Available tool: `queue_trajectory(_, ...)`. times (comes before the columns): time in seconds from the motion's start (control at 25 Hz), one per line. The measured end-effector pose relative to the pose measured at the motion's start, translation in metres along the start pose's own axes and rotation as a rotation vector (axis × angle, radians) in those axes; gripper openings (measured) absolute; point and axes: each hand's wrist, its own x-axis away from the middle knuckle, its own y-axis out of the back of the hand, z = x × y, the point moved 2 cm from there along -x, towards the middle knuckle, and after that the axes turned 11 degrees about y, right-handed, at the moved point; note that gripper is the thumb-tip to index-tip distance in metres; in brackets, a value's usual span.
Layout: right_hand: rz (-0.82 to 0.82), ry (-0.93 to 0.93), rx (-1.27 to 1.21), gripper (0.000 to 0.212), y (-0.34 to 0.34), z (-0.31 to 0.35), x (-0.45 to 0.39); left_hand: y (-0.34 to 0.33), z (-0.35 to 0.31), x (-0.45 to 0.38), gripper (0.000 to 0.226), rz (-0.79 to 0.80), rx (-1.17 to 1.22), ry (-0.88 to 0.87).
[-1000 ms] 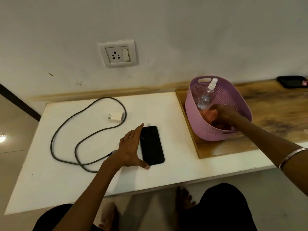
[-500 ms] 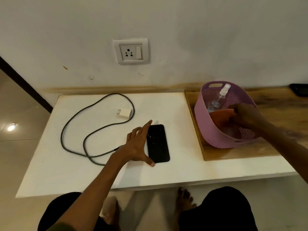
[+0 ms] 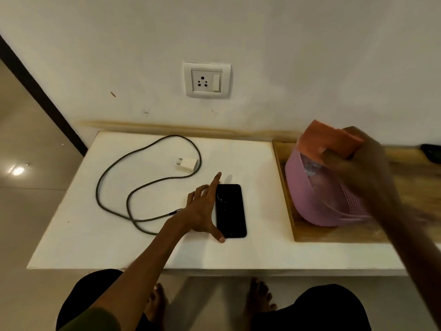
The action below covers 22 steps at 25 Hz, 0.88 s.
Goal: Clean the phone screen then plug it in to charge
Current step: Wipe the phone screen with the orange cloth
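Observation:
A black phone [image 3: 231, 211] lies face up on the white table [image 3: 95, 240]. My left hand [image 3: 202, 209] rests flat beside the phone's left edge, fingers spread, thumb at its near corner. My right hand [image 3: 353, 161], blurred, is raised above the purple basket [image 3: 310, 201] and grips an orange cloth [image 3: 327, 139]. A white charger plug [image 3: 187, 163] with a dark looped cable [image 3: 114, 177] lies left of the phone. The wall socket [image 3: 207, 80] is above the table.
The basket stands on a wooden board [image 3: 334, 235] at the right, with a clear spray bottle [image 3: 311, 167] partly visible inside it. A dark object [image 3: 432, 152] lies at the far right edge. My knees and bare feet show below the table's front edge.
My right hand has lifted the orange cloth up out of the basket. My left hand has stayed by the phone. The view has shifted right and closer.

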Motion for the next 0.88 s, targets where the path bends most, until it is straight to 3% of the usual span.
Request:
queue_trajectory(0.2, 0.071, 0.087, 0.020, 0.016, -0.102, 0.005, 0.023, -0.001, 0.004, -0.002, 0.166, -0.015, 0.029, 0.001)
queue_trajectory(0.28, 0.197, -0.015, -0.030, 0.025, -0.143, -0.005, 0.027, -0.002, 0.005, -0.004, 0.166, -0.020, 0.040, -0.008)
queue_trajectory(0.4, 0.297, -0.015, 0.201, 0.040, -0.188, -0.015, 0.036, -0.004, 0.005, -0.006, 0.167, -0.023, 0.064, -0.011)
queue_trajectory(0.52, 0.480, -0.105, 0.085, 0.040, -0.227, -0.014, 0.056, -0.005, 0.007, -0.008, 0.170, -0.040, 0.086, -0.001)
queue_trajectory(0.64, 0.539, -0.180, -0.057, 0.045, -0.247, -0.018, 0.070, -0.006, 0.007, -0.008, 0.171, -0.049, 0.115, 0.010)
queue_trajectory(0.76, 0.627, -0.138, -0.064, 0.052, -0.253, -0.017, 0.076, -0.006, 0.008, -0.008, 0.170, -0.054, 0.126, 0.016)
queue_trajectory(0.88, 0.584, -0.037, -0.010, 0.045, -0.253, -0.013, 0.076, -0.007, 0.009, -0.006, 0.169, -0.054, 0.143, 0.019)
